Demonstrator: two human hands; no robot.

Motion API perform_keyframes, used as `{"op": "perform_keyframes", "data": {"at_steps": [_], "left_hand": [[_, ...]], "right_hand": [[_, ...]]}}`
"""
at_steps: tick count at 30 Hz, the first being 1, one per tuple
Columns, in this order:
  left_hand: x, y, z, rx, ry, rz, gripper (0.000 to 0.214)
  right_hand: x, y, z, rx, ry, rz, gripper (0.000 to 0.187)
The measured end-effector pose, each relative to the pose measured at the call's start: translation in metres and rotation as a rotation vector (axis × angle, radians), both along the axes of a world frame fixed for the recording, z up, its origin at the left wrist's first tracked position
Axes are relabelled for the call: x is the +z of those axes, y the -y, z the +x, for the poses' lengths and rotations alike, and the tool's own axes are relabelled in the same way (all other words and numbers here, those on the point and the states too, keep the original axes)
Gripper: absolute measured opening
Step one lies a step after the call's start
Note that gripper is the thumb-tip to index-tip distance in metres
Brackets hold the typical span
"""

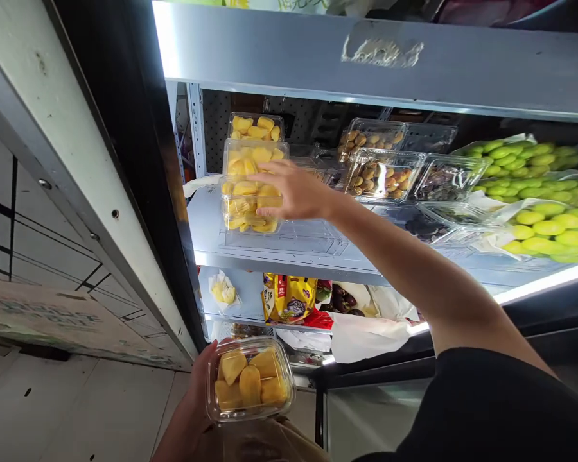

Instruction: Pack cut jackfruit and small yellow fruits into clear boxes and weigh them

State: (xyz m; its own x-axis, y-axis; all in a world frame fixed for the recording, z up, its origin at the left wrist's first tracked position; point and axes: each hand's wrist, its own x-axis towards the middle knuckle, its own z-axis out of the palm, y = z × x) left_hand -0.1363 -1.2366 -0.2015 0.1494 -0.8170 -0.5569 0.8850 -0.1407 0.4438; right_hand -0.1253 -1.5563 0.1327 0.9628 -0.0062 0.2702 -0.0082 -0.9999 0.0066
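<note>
Jackfruit chunks (pixel 249 383) fill a clear clamshell (pixel 270 343) clamped in the left hand (pixel 201 391), near the lower edge of view. The right hand (pixel 293 190) lies open, fingers (pixel 274 168) spread across the nearest of three jackfruit boxes (pixel 241 215) on a metal display shelf (pixel 289 260), far ahead.

Strip lights (pixel 544 289) are glaring along the shelf edge (pixel 366 263), while the floor (pixel 77 410) is lying dim and the wide lens is bending the frame's edges.
</note>
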Motion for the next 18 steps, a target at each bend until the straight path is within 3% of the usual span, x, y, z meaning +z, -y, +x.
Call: {"op": "perform_keyframes", "data": {"at_steps": [3, 6, 8, 10, 14, 18], "left_hand": [[0.022, 0.014, 0.006, 0.018, -0.029, 0.007, 0.072], [0.058, 0.029, 0.020, -0.055, -0.112, -0.026, 0.086], [0.086, 0.038, 0.032, -0.074, -0.134, -0.066, 0.083], [0.116, 0.046, 0.045, -0.033, -0.133, -0.100, 0.072], [0.183, 0.065, 0.064, 0.115, -0.083, -0.101, 0.061], [0.248, 0.085, 0.069, 0.177, 0.124, -0.321, 0.070]], "right_hand": [[-0.026, -0.050, -0.047, 0.208, 0.162, -0.048, 0.065], [-0.069, -0.105, -0.099, 0.426, -0.074, -0.115, 0.078], [-0.092, -0.129, -0.124, 0.388, -0.171, -0.157, 0.084], [-0.102, -0.138, -0.139, 0.295, -0.156, -0.187, 0.075], [-0.084, -0.125, -0.151, 0.150, 0.035, -0.312, 0.047], [-0.039, -0.097, -0.150, 0.109, 0.241, -0.266, 0.071]]}}
